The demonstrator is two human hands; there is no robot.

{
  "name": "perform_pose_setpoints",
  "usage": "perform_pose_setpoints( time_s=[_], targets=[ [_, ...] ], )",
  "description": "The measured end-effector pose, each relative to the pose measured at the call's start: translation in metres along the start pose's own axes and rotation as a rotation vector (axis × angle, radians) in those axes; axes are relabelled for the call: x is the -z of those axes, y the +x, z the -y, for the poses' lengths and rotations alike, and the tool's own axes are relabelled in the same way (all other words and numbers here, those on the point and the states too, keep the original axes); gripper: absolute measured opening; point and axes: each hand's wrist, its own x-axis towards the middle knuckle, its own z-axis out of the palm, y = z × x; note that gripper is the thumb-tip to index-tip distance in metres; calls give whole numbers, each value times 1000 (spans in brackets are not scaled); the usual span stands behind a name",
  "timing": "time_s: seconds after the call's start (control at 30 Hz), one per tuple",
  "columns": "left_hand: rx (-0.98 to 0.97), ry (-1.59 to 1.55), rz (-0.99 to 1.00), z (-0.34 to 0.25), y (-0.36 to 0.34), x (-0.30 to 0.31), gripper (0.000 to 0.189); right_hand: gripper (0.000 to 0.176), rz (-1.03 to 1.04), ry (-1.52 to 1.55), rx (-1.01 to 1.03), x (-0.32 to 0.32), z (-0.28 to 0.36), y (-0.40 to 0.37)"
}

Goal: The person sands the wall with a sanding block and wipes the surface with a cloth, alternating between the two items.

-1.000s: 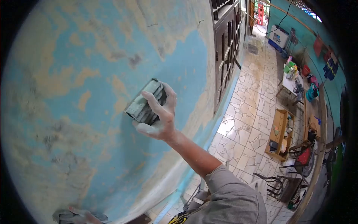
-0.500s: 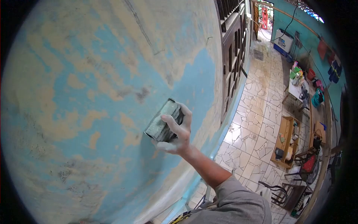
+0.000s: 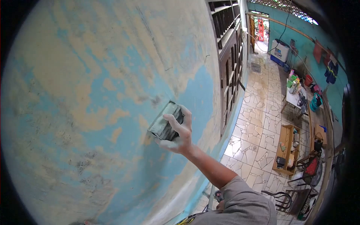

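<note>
Dust-whitened fingers of my right hand wrap round a grey-green, dust-covered block. The block lies against the wall, whose surface is patchy with blue paint and beige areas. Dark smudges show on the wall just above the block, and a thin dark crack runs higher up. My right arm reaches in from the lower right in a grey short sleeve. My left hand cannot be made out.
A dark barred window is set in the wall. Stone-patterned floor tiles run toward an open doorway. At right are a wooden box, a cluttered white table, chairs and a white-and-blue appliance.
The view has shifted, so the wall marks sit farther right and lower while the room sits slightly left. My right hand still holds the block against the wall, now a bit higher on it.
</note>
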Motion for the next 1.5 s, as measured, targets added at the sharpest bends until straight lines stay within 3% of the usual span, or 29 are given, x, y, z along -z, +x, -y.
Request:
perform_pose_setpoints(
  time_s=[0.07,0.1,0.17,0.23,0.33,0.37,0.57,0.67,0.77,0.9,0.97,1.03,1.1,1.2,1.3,1.5],
  targets=[
    [-2,-11,13,1,1,0,92,66,-7,47,-19,0,4,8],
    [1,-13,16,1,0,1,92,67,-97,44,137,-13,-3,35],
    [4,-8,26,5,-2,4,93,76,-136,-134,232,-26,10,115],
    [-2,11,46,8,-2,10,95,81,-78,-116,197,-33,44,195],
    [-38,148,105,4,0,27,96,81,-123,-32,300,-48,43,232],
    [-87,308,154,-2,7,34,95,76,-99,-92,327,-39,47,219],
    [70,-37,78,15,-9,4,92,70,-81,-60,37,2,-16,48],
    [85,-94,67,10,-6,8,94,77,-70,-97,28,-6,-10,64],
    [99,-144,68,7,-5,12,95,78,-129,-178,264,-28,18,173],
    [106,-195,89,5,-4,14,97,74,-48,-32,156,-45,55,278],
    [104,-215,103,4,-4,17,98,73,-24,-8,196,-43,57,269],
    [102,-230,134,6,-5,17,99,71,-44,-185,207,-29,43,212],
    [96,-230,181,10,-8,16,100,74,-73,-154,222,-21,13,145],
    [153,-339,196,4,-1,23,98,72,-36,-62,134,-15,15,110],
    [233,-539,95,-14,10,36,92,76,-49,-252,240,-31,42,194],
    [112,-338,62,-5,1,24,91,75,-140,-113,231,-83,86,382]
  ],
)
